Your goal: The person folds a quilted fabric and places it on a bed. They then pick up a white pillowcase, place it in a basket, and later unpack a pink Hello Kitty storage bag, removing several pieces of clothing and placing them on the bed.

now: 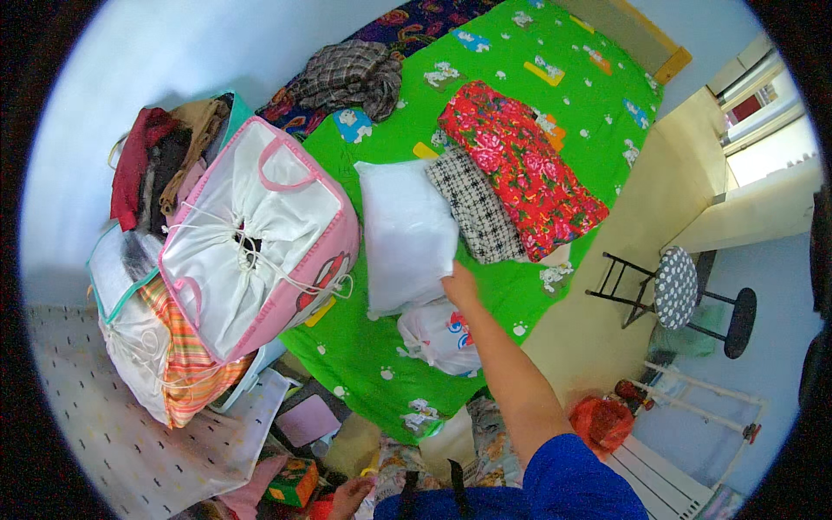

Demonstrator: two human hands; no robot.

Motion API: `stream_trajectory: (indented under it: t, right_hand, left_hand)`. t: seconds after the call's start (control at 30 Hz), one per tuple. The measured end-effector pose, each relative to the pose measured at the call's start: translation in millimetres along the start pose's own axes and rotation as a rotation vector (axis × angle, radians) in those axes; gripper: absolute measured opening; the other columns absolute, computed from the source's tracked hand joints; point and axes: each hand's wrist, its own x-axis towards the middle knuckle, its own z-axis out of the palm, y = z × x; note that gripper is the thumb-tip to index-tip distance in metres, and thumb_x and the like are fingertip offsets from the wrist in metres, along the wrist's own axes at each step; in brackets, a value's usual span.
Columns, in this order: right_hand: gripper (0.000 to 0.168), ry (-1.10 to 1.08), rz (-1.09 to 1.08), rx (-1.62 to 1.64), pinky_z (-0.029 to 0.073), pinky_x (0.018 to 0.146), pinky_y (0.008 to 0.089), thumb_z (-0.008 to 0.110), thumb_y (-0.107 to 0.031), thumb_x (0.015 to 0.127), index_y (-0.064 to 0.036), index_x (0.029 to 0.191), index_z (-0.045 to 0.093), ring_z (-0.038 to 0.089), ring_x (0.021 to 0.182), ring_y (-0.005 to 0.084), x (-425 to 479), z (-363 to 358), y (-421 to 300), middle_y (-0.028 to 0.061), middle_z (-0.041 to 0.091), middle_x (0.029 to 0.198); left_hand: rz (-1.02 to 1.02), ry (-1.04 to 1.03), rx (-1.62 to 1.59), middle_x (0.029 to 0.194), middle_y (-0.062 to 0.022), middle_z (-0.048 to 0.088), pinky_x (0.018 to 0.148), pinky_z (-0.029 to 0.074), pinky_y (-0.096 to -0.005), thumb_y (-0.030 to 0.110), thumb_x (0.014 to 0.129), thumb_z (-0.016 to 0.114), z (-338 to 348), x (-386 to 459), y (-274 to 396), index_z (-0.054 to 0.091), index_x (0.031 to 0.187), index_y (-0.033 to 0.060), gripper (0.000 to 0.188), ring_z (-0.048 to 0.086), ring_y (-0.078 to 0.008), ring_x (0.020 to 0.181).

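My right hand point(461, 285) reaches onto the bed and grips the near right corner of a flat white bundle in clear plastic point(406, 227). Under my forearm sits a knotted white plastic bag with blue and red print point(432, 335). Beside the bundle lies a folded black-and-white checked cloth point(478, 205), partly beneath a folded red floral cloth point(520, 169). Low in the view, near my body, is my left hand point(353, 497), cut off by the picture's edge. Whether it holds anything is unclear.
A pink storage bag with drawstring top point(260, 240) stands left, beside an orange striped bag point(185, 351) and piled clothes point(156, 169). A green printed sheet point(403, 383) covers the bed. Right are a dotted folding stool point(676, 286) and a white rack point(702, 416).
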Motion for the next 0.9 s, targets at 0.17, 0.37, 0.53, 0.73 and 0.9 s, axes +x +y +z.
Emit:
stream_trajectory:
  t: [0.17,0.37,0.53,0.73,0.9]
  right_hand:
    - [0.028,-0.187,-0.191,0.492,0.045,0.069,0.0304,0.052,-0.016,0.082,-0.004,0.107,0.059,0.058,0.08,0.0165,-33,-26,-109,0.0074,0.064,0.092]
    - [0.027,-0.447,0.055,0.963,0.044,0.079,0.0271,0.048,-0.014,0.087,0.001,0.108,0.056,0.056,0.091,0.014,-148,-149,-248,0.0056,0.061,0.099]
    - [0.031,-0.503,0.075,1.046,0.045,0.085,0.0337,0.05,-0.018,0.088,0.001,0.113,0.051,0.057,0.096,0.0189,-243,-212,-293,0.0103,0.059,0.106]
    - [0.039,-0.338,0.051,1.245,0.043,0.091,0.0405,0.042,-0.026,0.09,0.002,0.117,0.048,0.055,0.104,0.0272,-313,-266,-305,0.0162,0.056,0.113]
    - [0.043,-0.178,-0.078,1.359,0.041,0.093,0.0413,0.042,-0.027,0.09,0.003,0.12,0.045,0.054,0.106,0.0281,-365,-303,-318,0.0172,0.054,0.116]
  left_hand:
    - [-0.105,0.138,-0.018,0.086,-0.0098,0.064,0.075,0.047,-0.0318,0.022,0.083,0.059,-3,-15,13,0.062,0.095,0.0003,0.024,0.059,-0.0201,0.079]
    - [0.021,0.238,0.131,0.102,-0.0149,0.061,0.086,0.044,-0.0335,0.016,0.075,0.066,-18,14,35,0.054,0.111,-0.0007,0.041,0.058,-0.0255,0.093]
    - [0.823,-0.29,0.173,0.118,-0.0127,0.053,0.096,0.037,-0.0316,0.032,0.085,0.056,-14,24,226,0.043,0.125,0.003,0.051,0.049,-0.0218,0.11]
    - [1.164,-0.022,0.175,0.136,-0.0192,0.034,0.101,0.03,-0.0407,0.028,0.06,0.079,36,-12,263,0.028,0.135,0.0027,0.095,0.037,-0.0326,0.123]
    - [1.204,0.028,0.115,0.14,-0.0191,0.027,0.101,0.025,-0.0413,0.025,0.063,0.076,64,-27,258,0.024,0.137,0.0041,0.093,0.031,-0.0333,0.127]
